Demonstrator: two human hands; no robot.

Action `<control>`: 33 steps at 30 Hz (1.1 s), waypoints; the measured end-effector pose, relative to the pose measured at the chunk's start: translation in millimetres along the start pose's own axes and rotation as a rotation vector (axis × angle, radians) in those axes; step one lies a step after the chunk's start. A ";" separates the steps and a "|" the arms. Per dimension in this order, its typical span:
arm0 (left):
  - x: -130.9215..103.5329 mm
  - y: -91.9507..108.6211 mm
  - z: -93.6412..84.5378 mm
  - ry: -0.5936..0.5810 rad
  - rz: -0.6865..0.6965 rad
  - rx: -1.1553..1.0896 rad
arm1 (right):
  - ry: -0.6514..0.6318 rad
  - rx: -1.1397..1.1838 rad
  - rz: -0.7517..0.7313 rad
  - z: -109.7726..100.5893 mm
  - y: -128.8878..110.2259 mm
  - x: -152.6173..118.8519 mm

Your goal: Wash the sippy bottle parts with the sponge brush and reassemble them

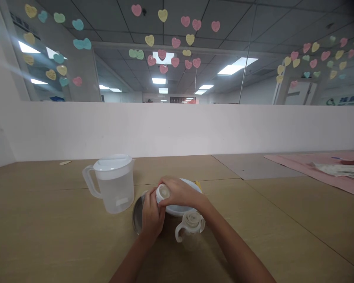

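A small bottle with a white ring-shaped cap (163, 192) and a pale, translucent centre is between my hands. My left hand (152, 214) wraps round its body, which is mostly hidden. The fingers of my right hand (177, 192) curl round the cap from the right. Behind my right hand is a white bowl (179, 210), partly covered by the wrist. A round grey metal dish (137, 216) shows to the left of my left hand. Just left of my right forearm stands a clear cup with a white handled lid (191, 224).
A translucent lidded pitcher (117, 188) stands to the left, its handle pointing left. Something yellow (198, 185) shows behind the bowl. A flat wooden piece (65, 162) lies near the wall (165, 129). At far right, a pink cloth (306, 167) bears crumpled fabric (339, 169).
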State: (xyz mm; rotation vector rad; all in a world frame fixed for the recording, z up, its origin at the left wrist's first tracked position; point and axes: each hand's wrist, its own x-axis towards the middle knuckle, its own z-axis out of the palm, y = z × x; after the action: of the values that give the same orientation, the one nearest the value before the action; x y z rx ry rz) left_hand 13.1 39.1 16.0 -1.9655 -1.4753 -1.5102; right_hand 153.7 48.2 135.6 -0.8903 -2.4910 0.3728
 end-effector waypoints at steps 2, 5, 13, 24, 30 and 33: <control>0.5 -0.3 0.2 -0.002 -0.008 -0.004 | 0.021 -0.021 -0.018 1.7 0.1 1.1; 1.6 0.9 -0.2 -0.010 -0.055 -0.040 | 0.046 -0.062 -0.034 6.1 2.8 2.9; 4.2 9.6 -5.1 0.008 -0.124 -0.156 | 0.089 -0.183 -0.097 16.9 1.8 6.2; 8.7 17.6 -7.8 0.148 -0.098 -0.193 | 0.197 -0.033 -0.137 13.8 -3.7 6.2; 11.5 -7.5 -4.6 0.067 0.060 -0.138 | 0.198 -0.046 -0.089 6.0 -10.8 -0.3; 12.8 -22.8 -5.2 0.060 0.165 -0.105 | 0.146 -0.073 -0.136 3.8 -16.1 -3.5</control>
State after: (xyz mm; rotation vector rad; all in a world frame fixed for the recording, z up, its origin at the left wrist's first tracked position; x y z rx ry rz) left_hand -9.1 52.8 20.8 -2.0255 -1.2008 -1.5885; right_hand 145.7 33.5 137.6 -0.7426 -2.4255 0.1663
